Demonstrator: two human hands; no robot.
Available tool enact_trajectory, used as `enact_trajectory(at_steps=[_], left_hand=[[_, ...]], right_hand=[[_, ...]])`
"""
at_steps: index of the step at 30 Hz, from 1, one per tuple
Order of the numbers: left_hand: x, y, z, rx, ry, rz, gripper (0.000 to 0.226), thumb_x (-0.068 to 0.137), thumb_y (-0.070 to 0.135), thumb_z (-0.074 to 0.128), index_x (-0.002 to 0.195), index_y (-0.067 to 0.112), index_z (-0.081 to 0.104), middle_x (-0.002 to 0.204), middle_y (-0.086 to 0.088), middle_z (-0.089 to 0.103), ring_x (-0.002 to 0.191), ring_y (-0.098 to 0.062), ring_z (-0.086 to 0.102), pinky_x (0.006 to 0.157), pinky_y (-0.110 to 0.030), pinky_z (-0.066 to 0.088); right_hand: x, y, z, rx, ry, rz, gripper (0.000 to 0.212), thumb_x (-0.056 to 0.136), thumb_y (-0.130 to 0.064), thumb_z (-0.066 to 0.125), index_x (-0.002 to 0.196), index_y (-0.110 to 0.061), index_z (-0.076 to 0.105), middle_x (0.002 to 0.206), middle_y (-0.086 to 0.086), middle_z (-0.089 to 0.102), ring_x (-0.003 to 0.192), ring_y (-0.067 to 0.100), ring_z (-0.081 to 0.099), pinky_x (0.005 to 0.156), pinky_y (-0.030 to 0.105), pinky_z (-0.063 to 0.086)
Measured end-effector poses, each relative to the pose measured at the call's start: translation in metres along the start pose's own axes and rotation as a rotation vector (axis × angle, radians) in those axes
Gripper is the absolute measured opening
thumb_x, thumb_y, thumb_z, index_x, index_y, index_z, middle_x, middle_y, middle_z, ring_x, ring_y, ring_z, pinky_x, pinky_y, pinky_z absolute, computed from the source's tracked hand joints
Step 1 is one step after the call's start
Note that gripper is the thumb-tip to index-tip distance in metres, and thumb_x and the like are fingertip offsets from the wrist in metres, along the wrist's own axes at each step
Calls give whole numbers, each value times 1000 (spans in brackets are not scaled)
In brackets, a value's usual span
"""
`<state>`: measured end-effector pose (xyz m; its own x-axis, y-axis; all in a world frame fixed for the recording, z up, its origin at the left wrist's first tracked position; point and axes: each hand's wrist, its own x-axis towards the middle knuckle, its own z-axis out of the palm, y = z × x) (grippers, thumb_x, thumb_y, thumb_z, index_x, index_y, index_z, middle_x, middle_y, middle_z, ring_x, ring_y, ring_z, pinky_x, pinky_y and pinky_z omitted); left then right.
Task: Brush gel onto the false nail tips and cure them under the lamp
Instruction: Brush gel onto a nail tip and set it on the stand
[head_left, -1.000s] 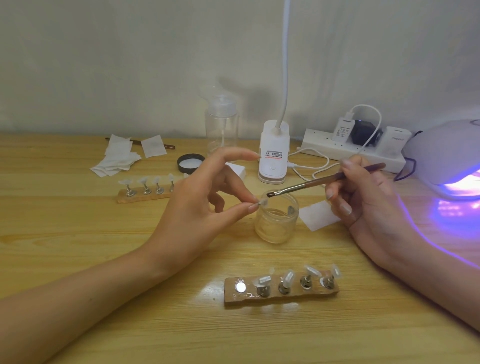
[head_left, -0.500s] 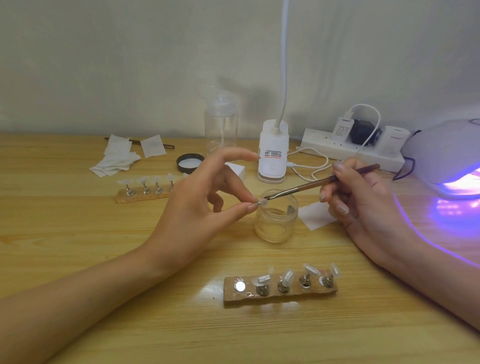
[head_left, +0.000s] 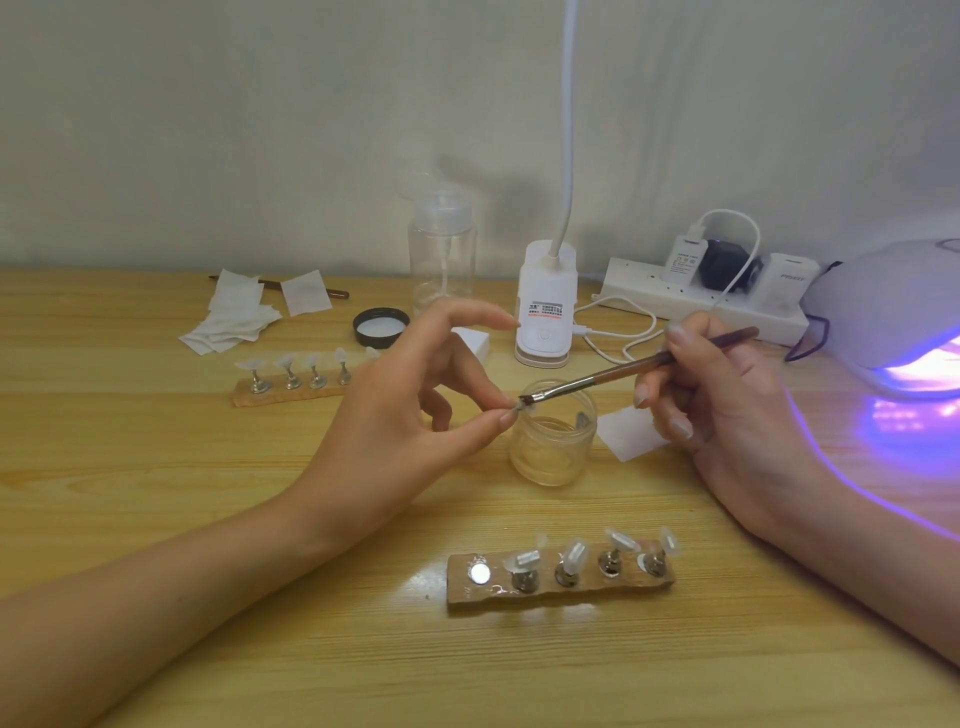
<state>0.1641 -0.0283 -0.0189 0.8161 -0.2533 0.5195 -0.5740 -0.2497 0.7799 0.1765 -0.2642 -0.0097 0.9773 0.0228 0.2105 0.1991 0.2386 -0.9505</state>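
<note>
Left hand (head_left: 395, 415): thumb and one fingertip pinch a small translucent false nail tip (head_left: 519, 413); other fingers loose.
Right hand (head_left: 727, 405): curled round a thin brown-handled brush (head_left: 623, 373), bristles touching the tip.
Clear round glass jar (head_left: 553, 441): between the hands, beneath the tip.
White domed lamp (head_left: 893, 312): glowing violet, beyond the right hand.

This looks like a small nail-art desk in a home. A pale wooden tabletop (head_left: 156, 519) stands against a plain wall (head_left: 260, 130). At its right edge a curing lamp (head_left: 893, 306) glows violet. Along the back edge are a power strip (head_left: 639, 291) loaded with chargers, a clip-on desk lamp (head_left: 545, 312) and a clear pump bottle (head_left: 441, 249). Wipes (head_left: 234, 317) lie back left. Two wooden nail-tip stands (head_left: 561, 597) sit nearer the front.
</note>
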Motion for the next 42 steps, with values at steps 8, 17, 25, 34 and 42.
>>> enact_trajectory(at_steps=[8, 17, 25, 34, 42], left_hand=[[2, -2, 1, -66, -15, -68, 53, 86, 3, 77, 128, 26, 55, 79, 5, 71, 82, -12, 70, 57, -41, 49], [2, 0, -1, -185, -59, -123, 57, 73, 24, 81, 125, 30, 58, 76, 0, 70, 76, -11, 71, 58, -26, 51], [2, 0, -1, -210, -75, -128, 61, 70, 25, 83, 126, 31, 58, 75, -2, 69, 77, -13, 73, 61, -22, 53], [2, 0, -1, -207, -81, -130, 61, 69, 29, 84, 124, 34, 59, 74, -1, 69, 77, -16, 73, 63, -26, 55], [2, 0, -1, -205, -83, -131, 60, 69, 28, 83, 124, 33, 59, 75, -1, 69, 77, -15, 73, 63, -27, 55]], right_hand=[[-2, -2, 0, 5, -24, -45, 21, 90, -31, 54, 69, -27, 49, 59, 5, 63, 38, 8, 34, 42, 20, 23], [-3, -3, 1, 1, -25, -61, 24, 89, -33, 58, 75, -20, 43, 59, 6, 64, 38, 8, 35, 43, 15, 33], [-3, -3, -1, 24, -13, -68, 25, 93, -29, 57, 73, -23, 44, 58, 5, 64, 37, 8, 35, 42, 17, 28], [-2, -2, -3, 37, -2, -92, 26, 99, -21, 49, 75, -22, 43, 57, 5, 63, 36, 7, 34, 43, 15, 33], [-2, -1, -3, 36, 47, -65, 27, 101, -16, 46, 74, -21, 44, 52, 6, 56, 35, 8, 32, 39, 14, 31]])
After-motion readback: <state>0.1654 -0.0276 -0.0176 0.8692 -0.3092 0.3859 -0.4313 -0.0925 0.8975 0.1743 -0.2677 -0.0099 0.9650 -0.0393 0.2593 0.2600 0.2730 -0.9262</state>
